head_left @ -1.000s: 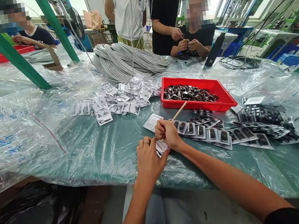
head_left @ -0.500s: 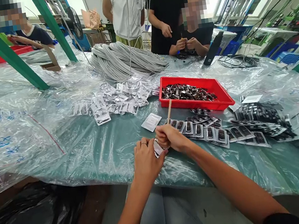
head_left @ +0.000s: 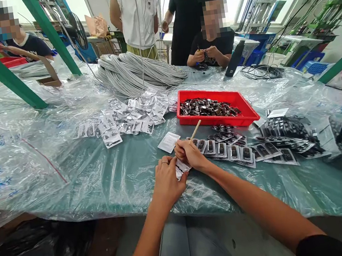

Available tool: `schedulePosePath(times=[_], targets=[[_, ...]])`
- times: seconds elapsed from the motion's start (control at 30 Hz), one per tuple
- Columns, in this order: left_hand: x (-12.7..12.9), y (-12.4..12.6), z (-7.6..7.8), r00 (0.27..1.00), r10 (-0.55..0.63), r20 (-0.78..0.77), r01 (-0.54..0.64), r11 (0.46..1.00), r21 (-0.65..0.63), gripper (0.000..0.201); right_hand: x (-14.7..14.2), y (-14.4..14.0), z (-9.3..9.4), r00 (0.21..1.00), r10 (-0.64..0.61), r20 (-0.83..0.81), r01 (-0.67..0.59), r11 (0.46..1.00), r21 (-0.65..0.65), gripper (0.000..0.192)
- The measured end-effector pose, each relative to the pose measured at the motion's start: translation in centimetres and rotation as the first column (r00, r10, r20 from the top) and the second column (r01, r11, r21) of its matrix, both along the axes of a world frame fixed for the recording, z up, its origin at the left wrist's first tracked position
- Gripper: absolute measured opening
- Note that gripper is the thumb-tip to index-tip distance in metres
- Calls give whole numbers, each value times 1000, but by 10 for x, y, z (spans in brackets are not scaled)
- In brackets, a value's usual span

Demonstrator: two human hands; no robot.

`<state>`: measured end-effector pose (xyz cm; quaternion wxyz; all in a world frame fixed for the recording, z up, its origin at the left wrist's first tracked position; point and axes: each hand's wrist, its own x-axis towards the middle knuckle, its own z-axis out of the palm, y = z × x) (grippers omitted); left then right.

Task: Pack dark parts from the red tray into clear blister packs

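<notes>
My right hand [head_left: 190, 154] is closed in a fist around a thin wooden stick [head_left: 196, 129], whose upper end slants up to the right; the lower end is hidden. Close against it, my left hand [head_left: 166, 181] grips a small white-and-silver packet [head_left: 181, 168] at the table's near side, fingers over its left edge and thumb along the bottom. Just beyond lies a flat white card-backed packet [head_left: 168, 142]. To the right, a row of clear blister packs [head_left: 221, 150] holds dark oblong pieces.
A red tray [head_left: 217, 121] holds many small dark metallic parts. Silver packets [head_left: 131, 116] are heaped left of it, before a large grey cable coil [head_left: 138, 73]. More filled packs [head_left: 289, 130] are piled right. Green posts [head_left: 49, 35] rise from the plastic-covered table; several people are beyond.
The stick leans further right and my right fist has shifted slightly, so more of the packet shows. My left hand keeps its grip. The whole view has shifted a little.
</notes>
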<state>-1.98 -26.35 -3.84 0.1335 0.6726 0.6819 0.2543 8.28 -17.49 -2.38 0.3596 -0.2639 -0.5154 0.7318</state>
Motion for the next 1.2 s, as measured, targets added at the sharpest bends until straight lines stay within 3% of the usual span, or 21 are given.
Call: schedulePosePath(times=[0.1, 0.17, 0.27, 0.33, 0.4, 0.5, 0.6, 0.73, 0.8, 0.83, 1.0, 1.1, 1.2], targets=[[2, -1, 3, 1000, -9, 16, 9, 1000, -7, 39, 15, -7, 9, 981, 149, 121, -146, 989, -30, 42], [0, -1, 6, 999, -12, 39, 13, 1000, -19, 40, 26, -6, 16, 981, 169, 99, -164, 985, -59, 41], [-10, -4, 11, 980, 41, 196, -34, 999, -40, 40, 47, 1, 26, 984, 47, 171, -49, 999, 7, 37], [-20, -8, 13, 915, 100, 392, -79, 994, -70, 45, 64, 0, 27, 913, -43, 405, -46, 977, 209, 27], [-30, -11, 13, 795, 145, 589, -100, 989, -109, 54, 80, -8, 22, 751, -151, 643, -184, 887, 423, 14], [-37, -6, 13, 660, 175, 731, -149, 984, -101, 55, 91, -26, 15, 565, -315, 763, -389, 714, 582, 10], [-34, 21, 20, 680, 156, 717, -225, 974, 2, 50, 87, -22, 25, 575, -414, 706, -413, 597, 687, 15], [-15, 85, 43, 760, 108, 640, -270, 949, 161, 38, 71, 30, 59, 658, -617, 431, -130, 471, 872, 18], [-2, 122, 54, 784, 92, 614, -286, 931, 225, 33, 62, 64, 70, 683, -673, 284, 1, 389, 921, 20], [5, 139, 59, 783, 79, 617, -293, 922, 254, 32, 57, 80, 72, 681, -689, 246, 47, 377, 925, 23], [32, 205, 69, 775, -9, 631, -283, 889, 360, 22, 45, 131, 64, 660, -710, 245, 170, 459, 872, 30], [38, 230, 64, 785, -95, 612, -185, 907, 378, 19, 52, 147, 58, 680, -680, 275, 211, 541, 814, 28], [39, 251, 57, 728, -214, 652, -23, 942, 335, 22, 64, 163, 52, 686, -666, 292, 240, 586, 774, 33]])
